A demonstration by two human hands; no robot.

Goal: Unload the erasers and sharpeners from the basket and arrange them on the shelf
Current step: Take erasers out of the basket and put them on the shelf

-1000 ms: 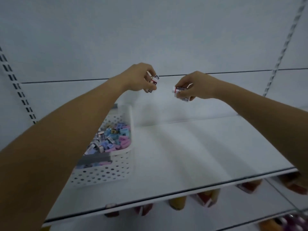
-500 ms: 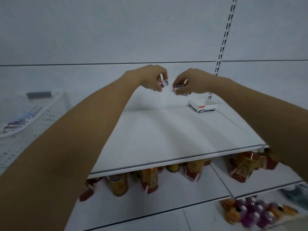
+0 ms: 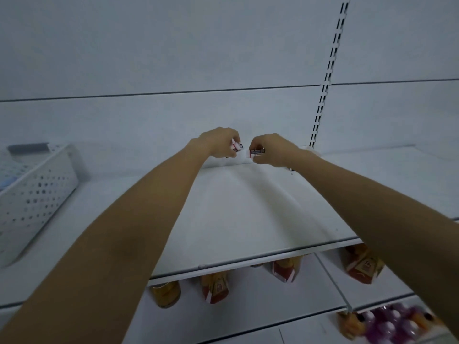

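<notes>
Both arms reach out over the white shelf (image 3: 236, 219) toward its back edge. My left hand (image 3: 218, 142) is closed around small white erasers with dark sleeves (image 3: 237, 146). My right hand (image 3: 270, 150) grips another white eraser with a dark sleeve (image 3: 255, 152), held flat just above the shelf's rear. The two hands are nearly touching. The white perforated basket (image 3: 37, 194) stands on the shelf at the far left, its contents mostly hidden by its wall. A white eraser box behind my right wrist shows only as a sliver (image 3: 314, 151).
A slotted metal upright (image 3: 325, 78) runs up the back wall to the right of my hands. Bottles and packets (image 3: 216, 289) stand on the lower shelf, and purple and orange items (image 3: 392, 324) sit at the bottom right.
The view has swung right, so the basket slid to the far left. Both hands moved lower and farther back over the shelf, staying close together with the erasers; my right arm now hides the eraser box.
</notes>
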